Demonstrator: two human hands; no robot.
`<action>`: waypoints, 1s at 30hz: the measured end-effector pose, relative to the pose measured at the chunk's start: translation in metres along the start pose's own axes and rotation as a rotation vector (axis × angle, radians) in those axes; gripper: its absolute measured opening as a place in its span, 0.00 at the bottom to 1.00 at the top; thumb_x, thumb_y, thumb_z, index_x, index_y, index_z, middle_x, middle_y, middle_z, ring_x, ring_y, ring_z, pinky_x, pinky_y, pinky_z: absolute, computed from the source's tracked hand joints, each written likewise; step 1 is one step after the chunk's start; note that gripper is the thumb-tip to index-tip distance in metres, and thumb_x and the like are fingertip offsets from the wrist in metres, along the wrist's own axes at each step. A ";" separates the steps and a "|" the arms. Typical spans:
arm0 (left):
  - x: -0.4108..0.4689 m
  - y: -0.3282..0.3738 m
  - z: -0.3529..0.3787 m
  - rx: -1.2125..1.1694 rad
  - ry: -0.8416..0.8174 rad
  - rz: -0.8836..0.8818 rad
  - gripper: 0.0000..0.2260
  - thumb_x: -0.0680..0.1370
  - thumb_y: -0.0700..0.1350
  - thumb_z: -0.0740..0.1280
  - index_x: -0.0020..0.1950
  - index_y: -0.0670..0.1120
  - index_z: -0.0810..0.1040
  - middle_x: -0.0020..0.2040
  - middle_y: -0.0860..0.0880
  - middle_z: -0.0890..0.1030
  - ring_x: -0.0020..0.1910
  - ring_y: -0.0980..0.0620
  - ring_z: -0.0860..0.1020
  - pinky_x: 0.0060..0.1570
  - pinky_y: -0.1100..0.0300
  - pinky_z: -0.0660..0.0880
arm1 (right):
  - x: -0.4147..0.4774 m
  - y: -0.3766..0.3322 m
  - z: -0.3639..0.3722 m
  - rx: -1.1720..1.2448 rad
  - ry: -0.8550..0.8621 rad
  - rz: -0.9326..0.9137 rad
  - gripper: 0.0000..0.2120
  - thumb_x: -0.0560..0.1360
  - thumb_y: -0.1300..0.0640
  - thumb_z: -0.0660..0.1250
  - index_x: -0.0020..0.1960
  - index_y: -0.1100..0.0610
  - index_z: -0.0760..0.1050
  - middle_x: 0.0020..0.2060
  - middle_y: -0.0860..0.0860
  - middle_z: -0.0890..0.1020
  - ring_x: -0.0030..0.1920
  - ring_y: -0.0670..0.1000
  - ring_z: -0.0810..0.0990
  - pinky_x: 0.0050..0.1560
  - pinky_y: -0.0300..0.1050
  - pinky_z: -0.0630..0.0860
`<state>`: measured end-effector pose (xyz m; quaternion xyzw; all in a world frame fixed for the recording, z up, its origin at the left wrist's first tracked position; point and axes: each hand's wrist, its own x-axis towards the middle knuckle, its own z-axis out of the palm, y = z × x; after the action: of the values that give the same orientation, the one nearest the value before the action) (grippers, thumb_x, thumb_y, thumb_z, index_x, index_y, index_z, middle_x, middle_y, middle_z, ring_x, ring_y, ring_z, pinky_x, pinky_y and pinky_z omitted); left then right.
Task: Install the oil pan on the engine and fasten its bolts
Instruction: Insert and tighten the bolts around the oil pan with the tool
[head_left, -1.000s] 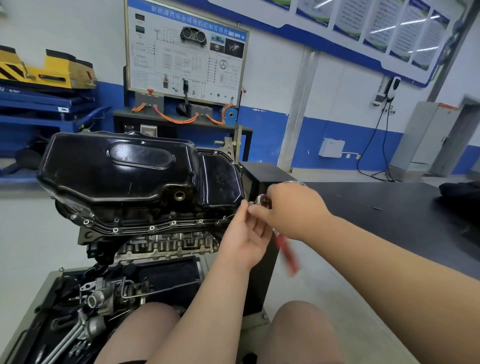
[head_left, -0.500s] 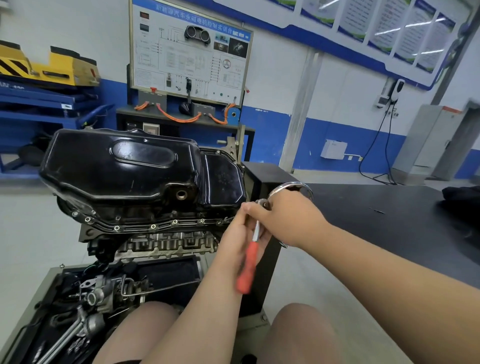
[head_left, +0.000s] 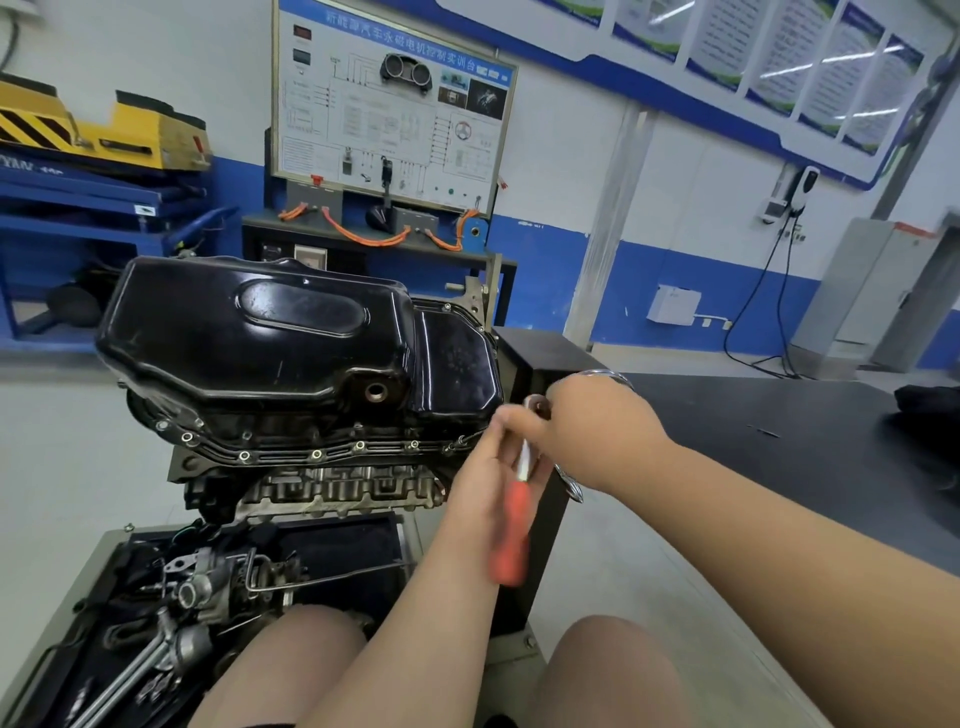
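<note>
Blue-striped workshop wall (head_left: 550, 156), black oil pan (head_left: 260, 338) up front, right grip (head_left: 587, 431) pinching orange-handled ratchet (head_left: 511, 535) at its right corner.

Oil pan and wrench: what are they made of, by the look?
Oil pan: probably stamped sheet steel, glossy black paint; pressed ribs and sharp light reflections suggest it. Wrench: pale shaft looks like bright metal, orange grip likely plastic or rubber, too blurred to tell which.

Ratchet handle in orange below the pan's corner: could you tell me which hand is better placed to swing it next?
Left, probably. The left hand lies directly behind the ratchet handle, while the right hand is curled round the ratchet's head at the oil pan corner.
</note>
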<state>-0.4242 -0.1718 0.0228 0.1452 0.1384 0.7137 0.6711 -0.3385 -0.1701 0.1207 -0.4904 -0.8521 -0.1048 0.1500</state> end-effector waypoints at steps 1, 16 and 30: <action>0.001 0.001 0.001 -0.034 0.023 0.011 0.13 0.81 0.48 0.61 0.46 0.44 0.82 0.45 0.47 0.85 0.47 0.53 0.83 0.58 0.55 0.73 | 0.000 0.002 -0.003 -0.188 0.043 -0.135 0.24 0.75 0.34 0.56 0.35 0.54 0.71 0.30 0.47 0.73 0.36 0.49 0.75 0.31 0.43 0.65; 0.006 0.002 0.001 -0.107 0.092 0.033 0.12 0.80 0.50 0.62 0.51 0.43 0.79 0.45 0.46 0.84 0.47 0.52 0.82 0.61 0.53 0.73 | -0.004 0.000 -0.009 -0.534 0.189 -0.462 0.12 0.78 0.47 0.61 0.48 0.54 0.76 0.43 0.50 0.79 0.47 0.52 0.75 0.42 0.44 0.67; 0.007 -0.003 0.000 0.019 0.172 0.051 0.11 0.79 0.49 0.64 0.48 0.42 0.78 0.42 0.45 0.84 0.45 0.50 0.82 0.52 0.56 0.76 | -0.009 0.010 -0.008 -0.595 0.135 -0.503 0.13 0.78 0.46 0.60 0.52 0.54 0.75 0.45 0.50 0.78 0.48 0.52 0.74 0.45 0.47 0.70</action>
<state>-0.4215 -0.1645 0.0220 0.0933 0.1987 0.7390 0.6370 -0.3248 -0.1751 0.1250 -0.2805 -0.8663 -0.4124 0.0266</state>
